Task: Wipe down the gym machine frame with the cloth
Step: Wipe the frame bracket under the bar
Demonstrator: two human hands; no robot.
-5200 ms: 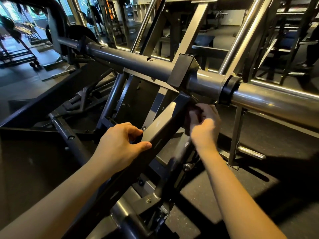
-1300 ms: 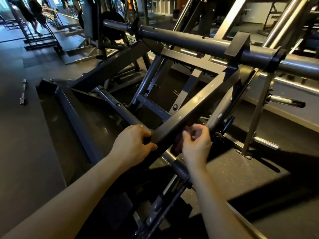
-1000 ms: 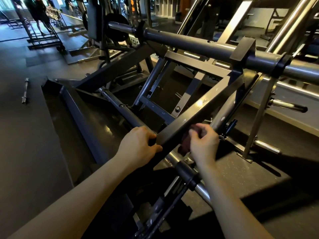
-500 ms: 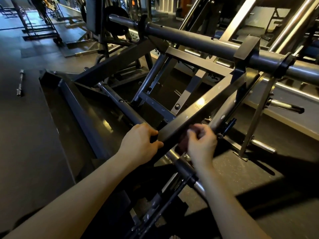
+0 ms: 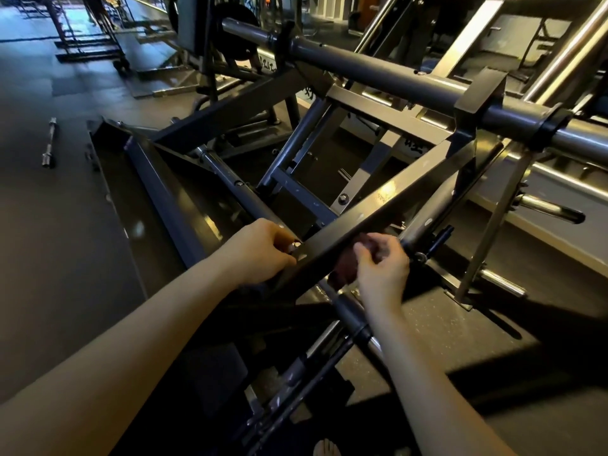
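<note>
In the middle of the view, a long dark square metal beam (image 5: 388,205) of the gym machine frame is being held by both hands. Its long side is being kept on a slant. It is running from low on the left, near the person, up and away to the right. At its top end it is being met by a thick round grey metal bar (image 5: 378,70). The beam is flat-sided with straight edges. Its top face is being lit, so it is looking smooth and a bit shiny, with small pale scratches.

The low end of the beam is being gripped by the left hand (image 5: 260,251), with the fingers curled round it. Just to the right, a soft dark reddish cloth (image 5: 343,268) is being pinched by the bent fingers of the right hand (image 5: 383,264). The cloth is being held against the near side of the beam, just under its top edge. It is bunched up and mostly in shadow, so its shape cannot be told well.

The thick grey bar is being seen running across the top, from left to right. A black ring (image 5: 552,126) is being carried round it near the right end. A shiny round silver peg (image 5: 549,209) is being seen sticking out on the right. On the dark flat floor (image 5: 65,258) at the left, a short silver bar (image 5: 49,143) is lying alone.
</note>
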